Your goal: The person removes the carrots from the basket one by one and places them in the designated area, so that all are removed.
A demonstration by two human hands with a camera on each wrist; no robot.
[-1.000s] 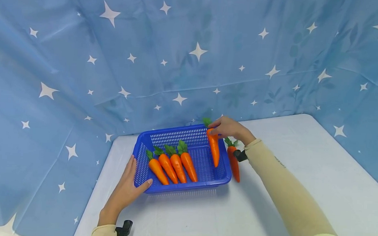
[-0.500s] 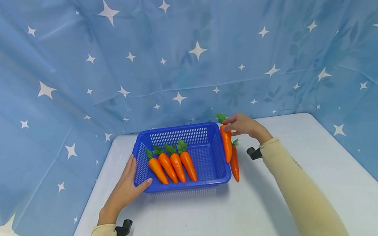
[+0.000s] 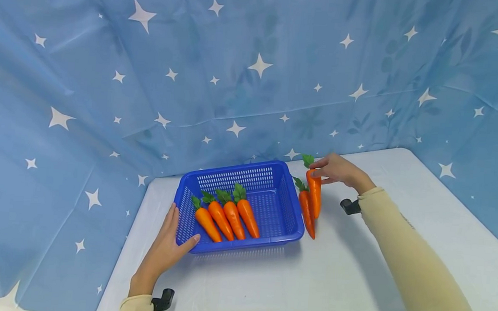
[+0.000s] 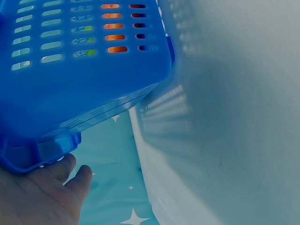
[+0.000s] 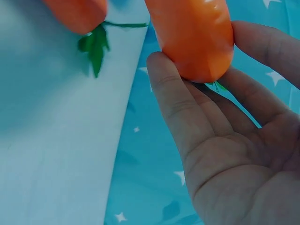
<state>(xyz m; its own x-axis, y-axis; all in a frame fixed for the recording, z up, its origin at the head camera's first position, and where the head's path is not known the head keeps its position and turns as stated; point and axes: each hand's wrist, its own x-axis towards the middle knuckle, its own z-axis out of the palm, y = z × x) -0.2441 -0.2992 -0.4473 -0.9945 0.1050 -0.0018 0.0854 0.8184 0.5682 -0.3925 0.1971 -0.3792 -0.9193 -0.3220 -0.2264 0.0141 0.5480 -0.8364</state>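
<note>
In the head view, my right hand (image 3: 336,170) pinches an orange carrot (image 3: 314,194) with green leaves near its top, just right of the basket. The right wrist view shows thumb and fingertips round the thick end of this carrot (image 5: 197,42). A second carrot (image 3: 307,212) lies on the table beside the basket's right wall, left of the held one and partly overlapped by it. My left hand (image 3: 165,248) rests against the near left corner of the blue plastic basket (image 3: 247,246), fingers straight along its left side, thumb at the front rim.
Several carrots (image 3: 230,219) lie side by side in the left half of the basket, leaves toward the back. The white table (image 3: 248,290) meets a blue star-patterned cloth (image 3: 252,103) behind and at both sides.
My right hand has carried the carrot from above the basket's right part, over the right rim, to the outside beside the other carrot. The left hand and basket stay in place.
</note>
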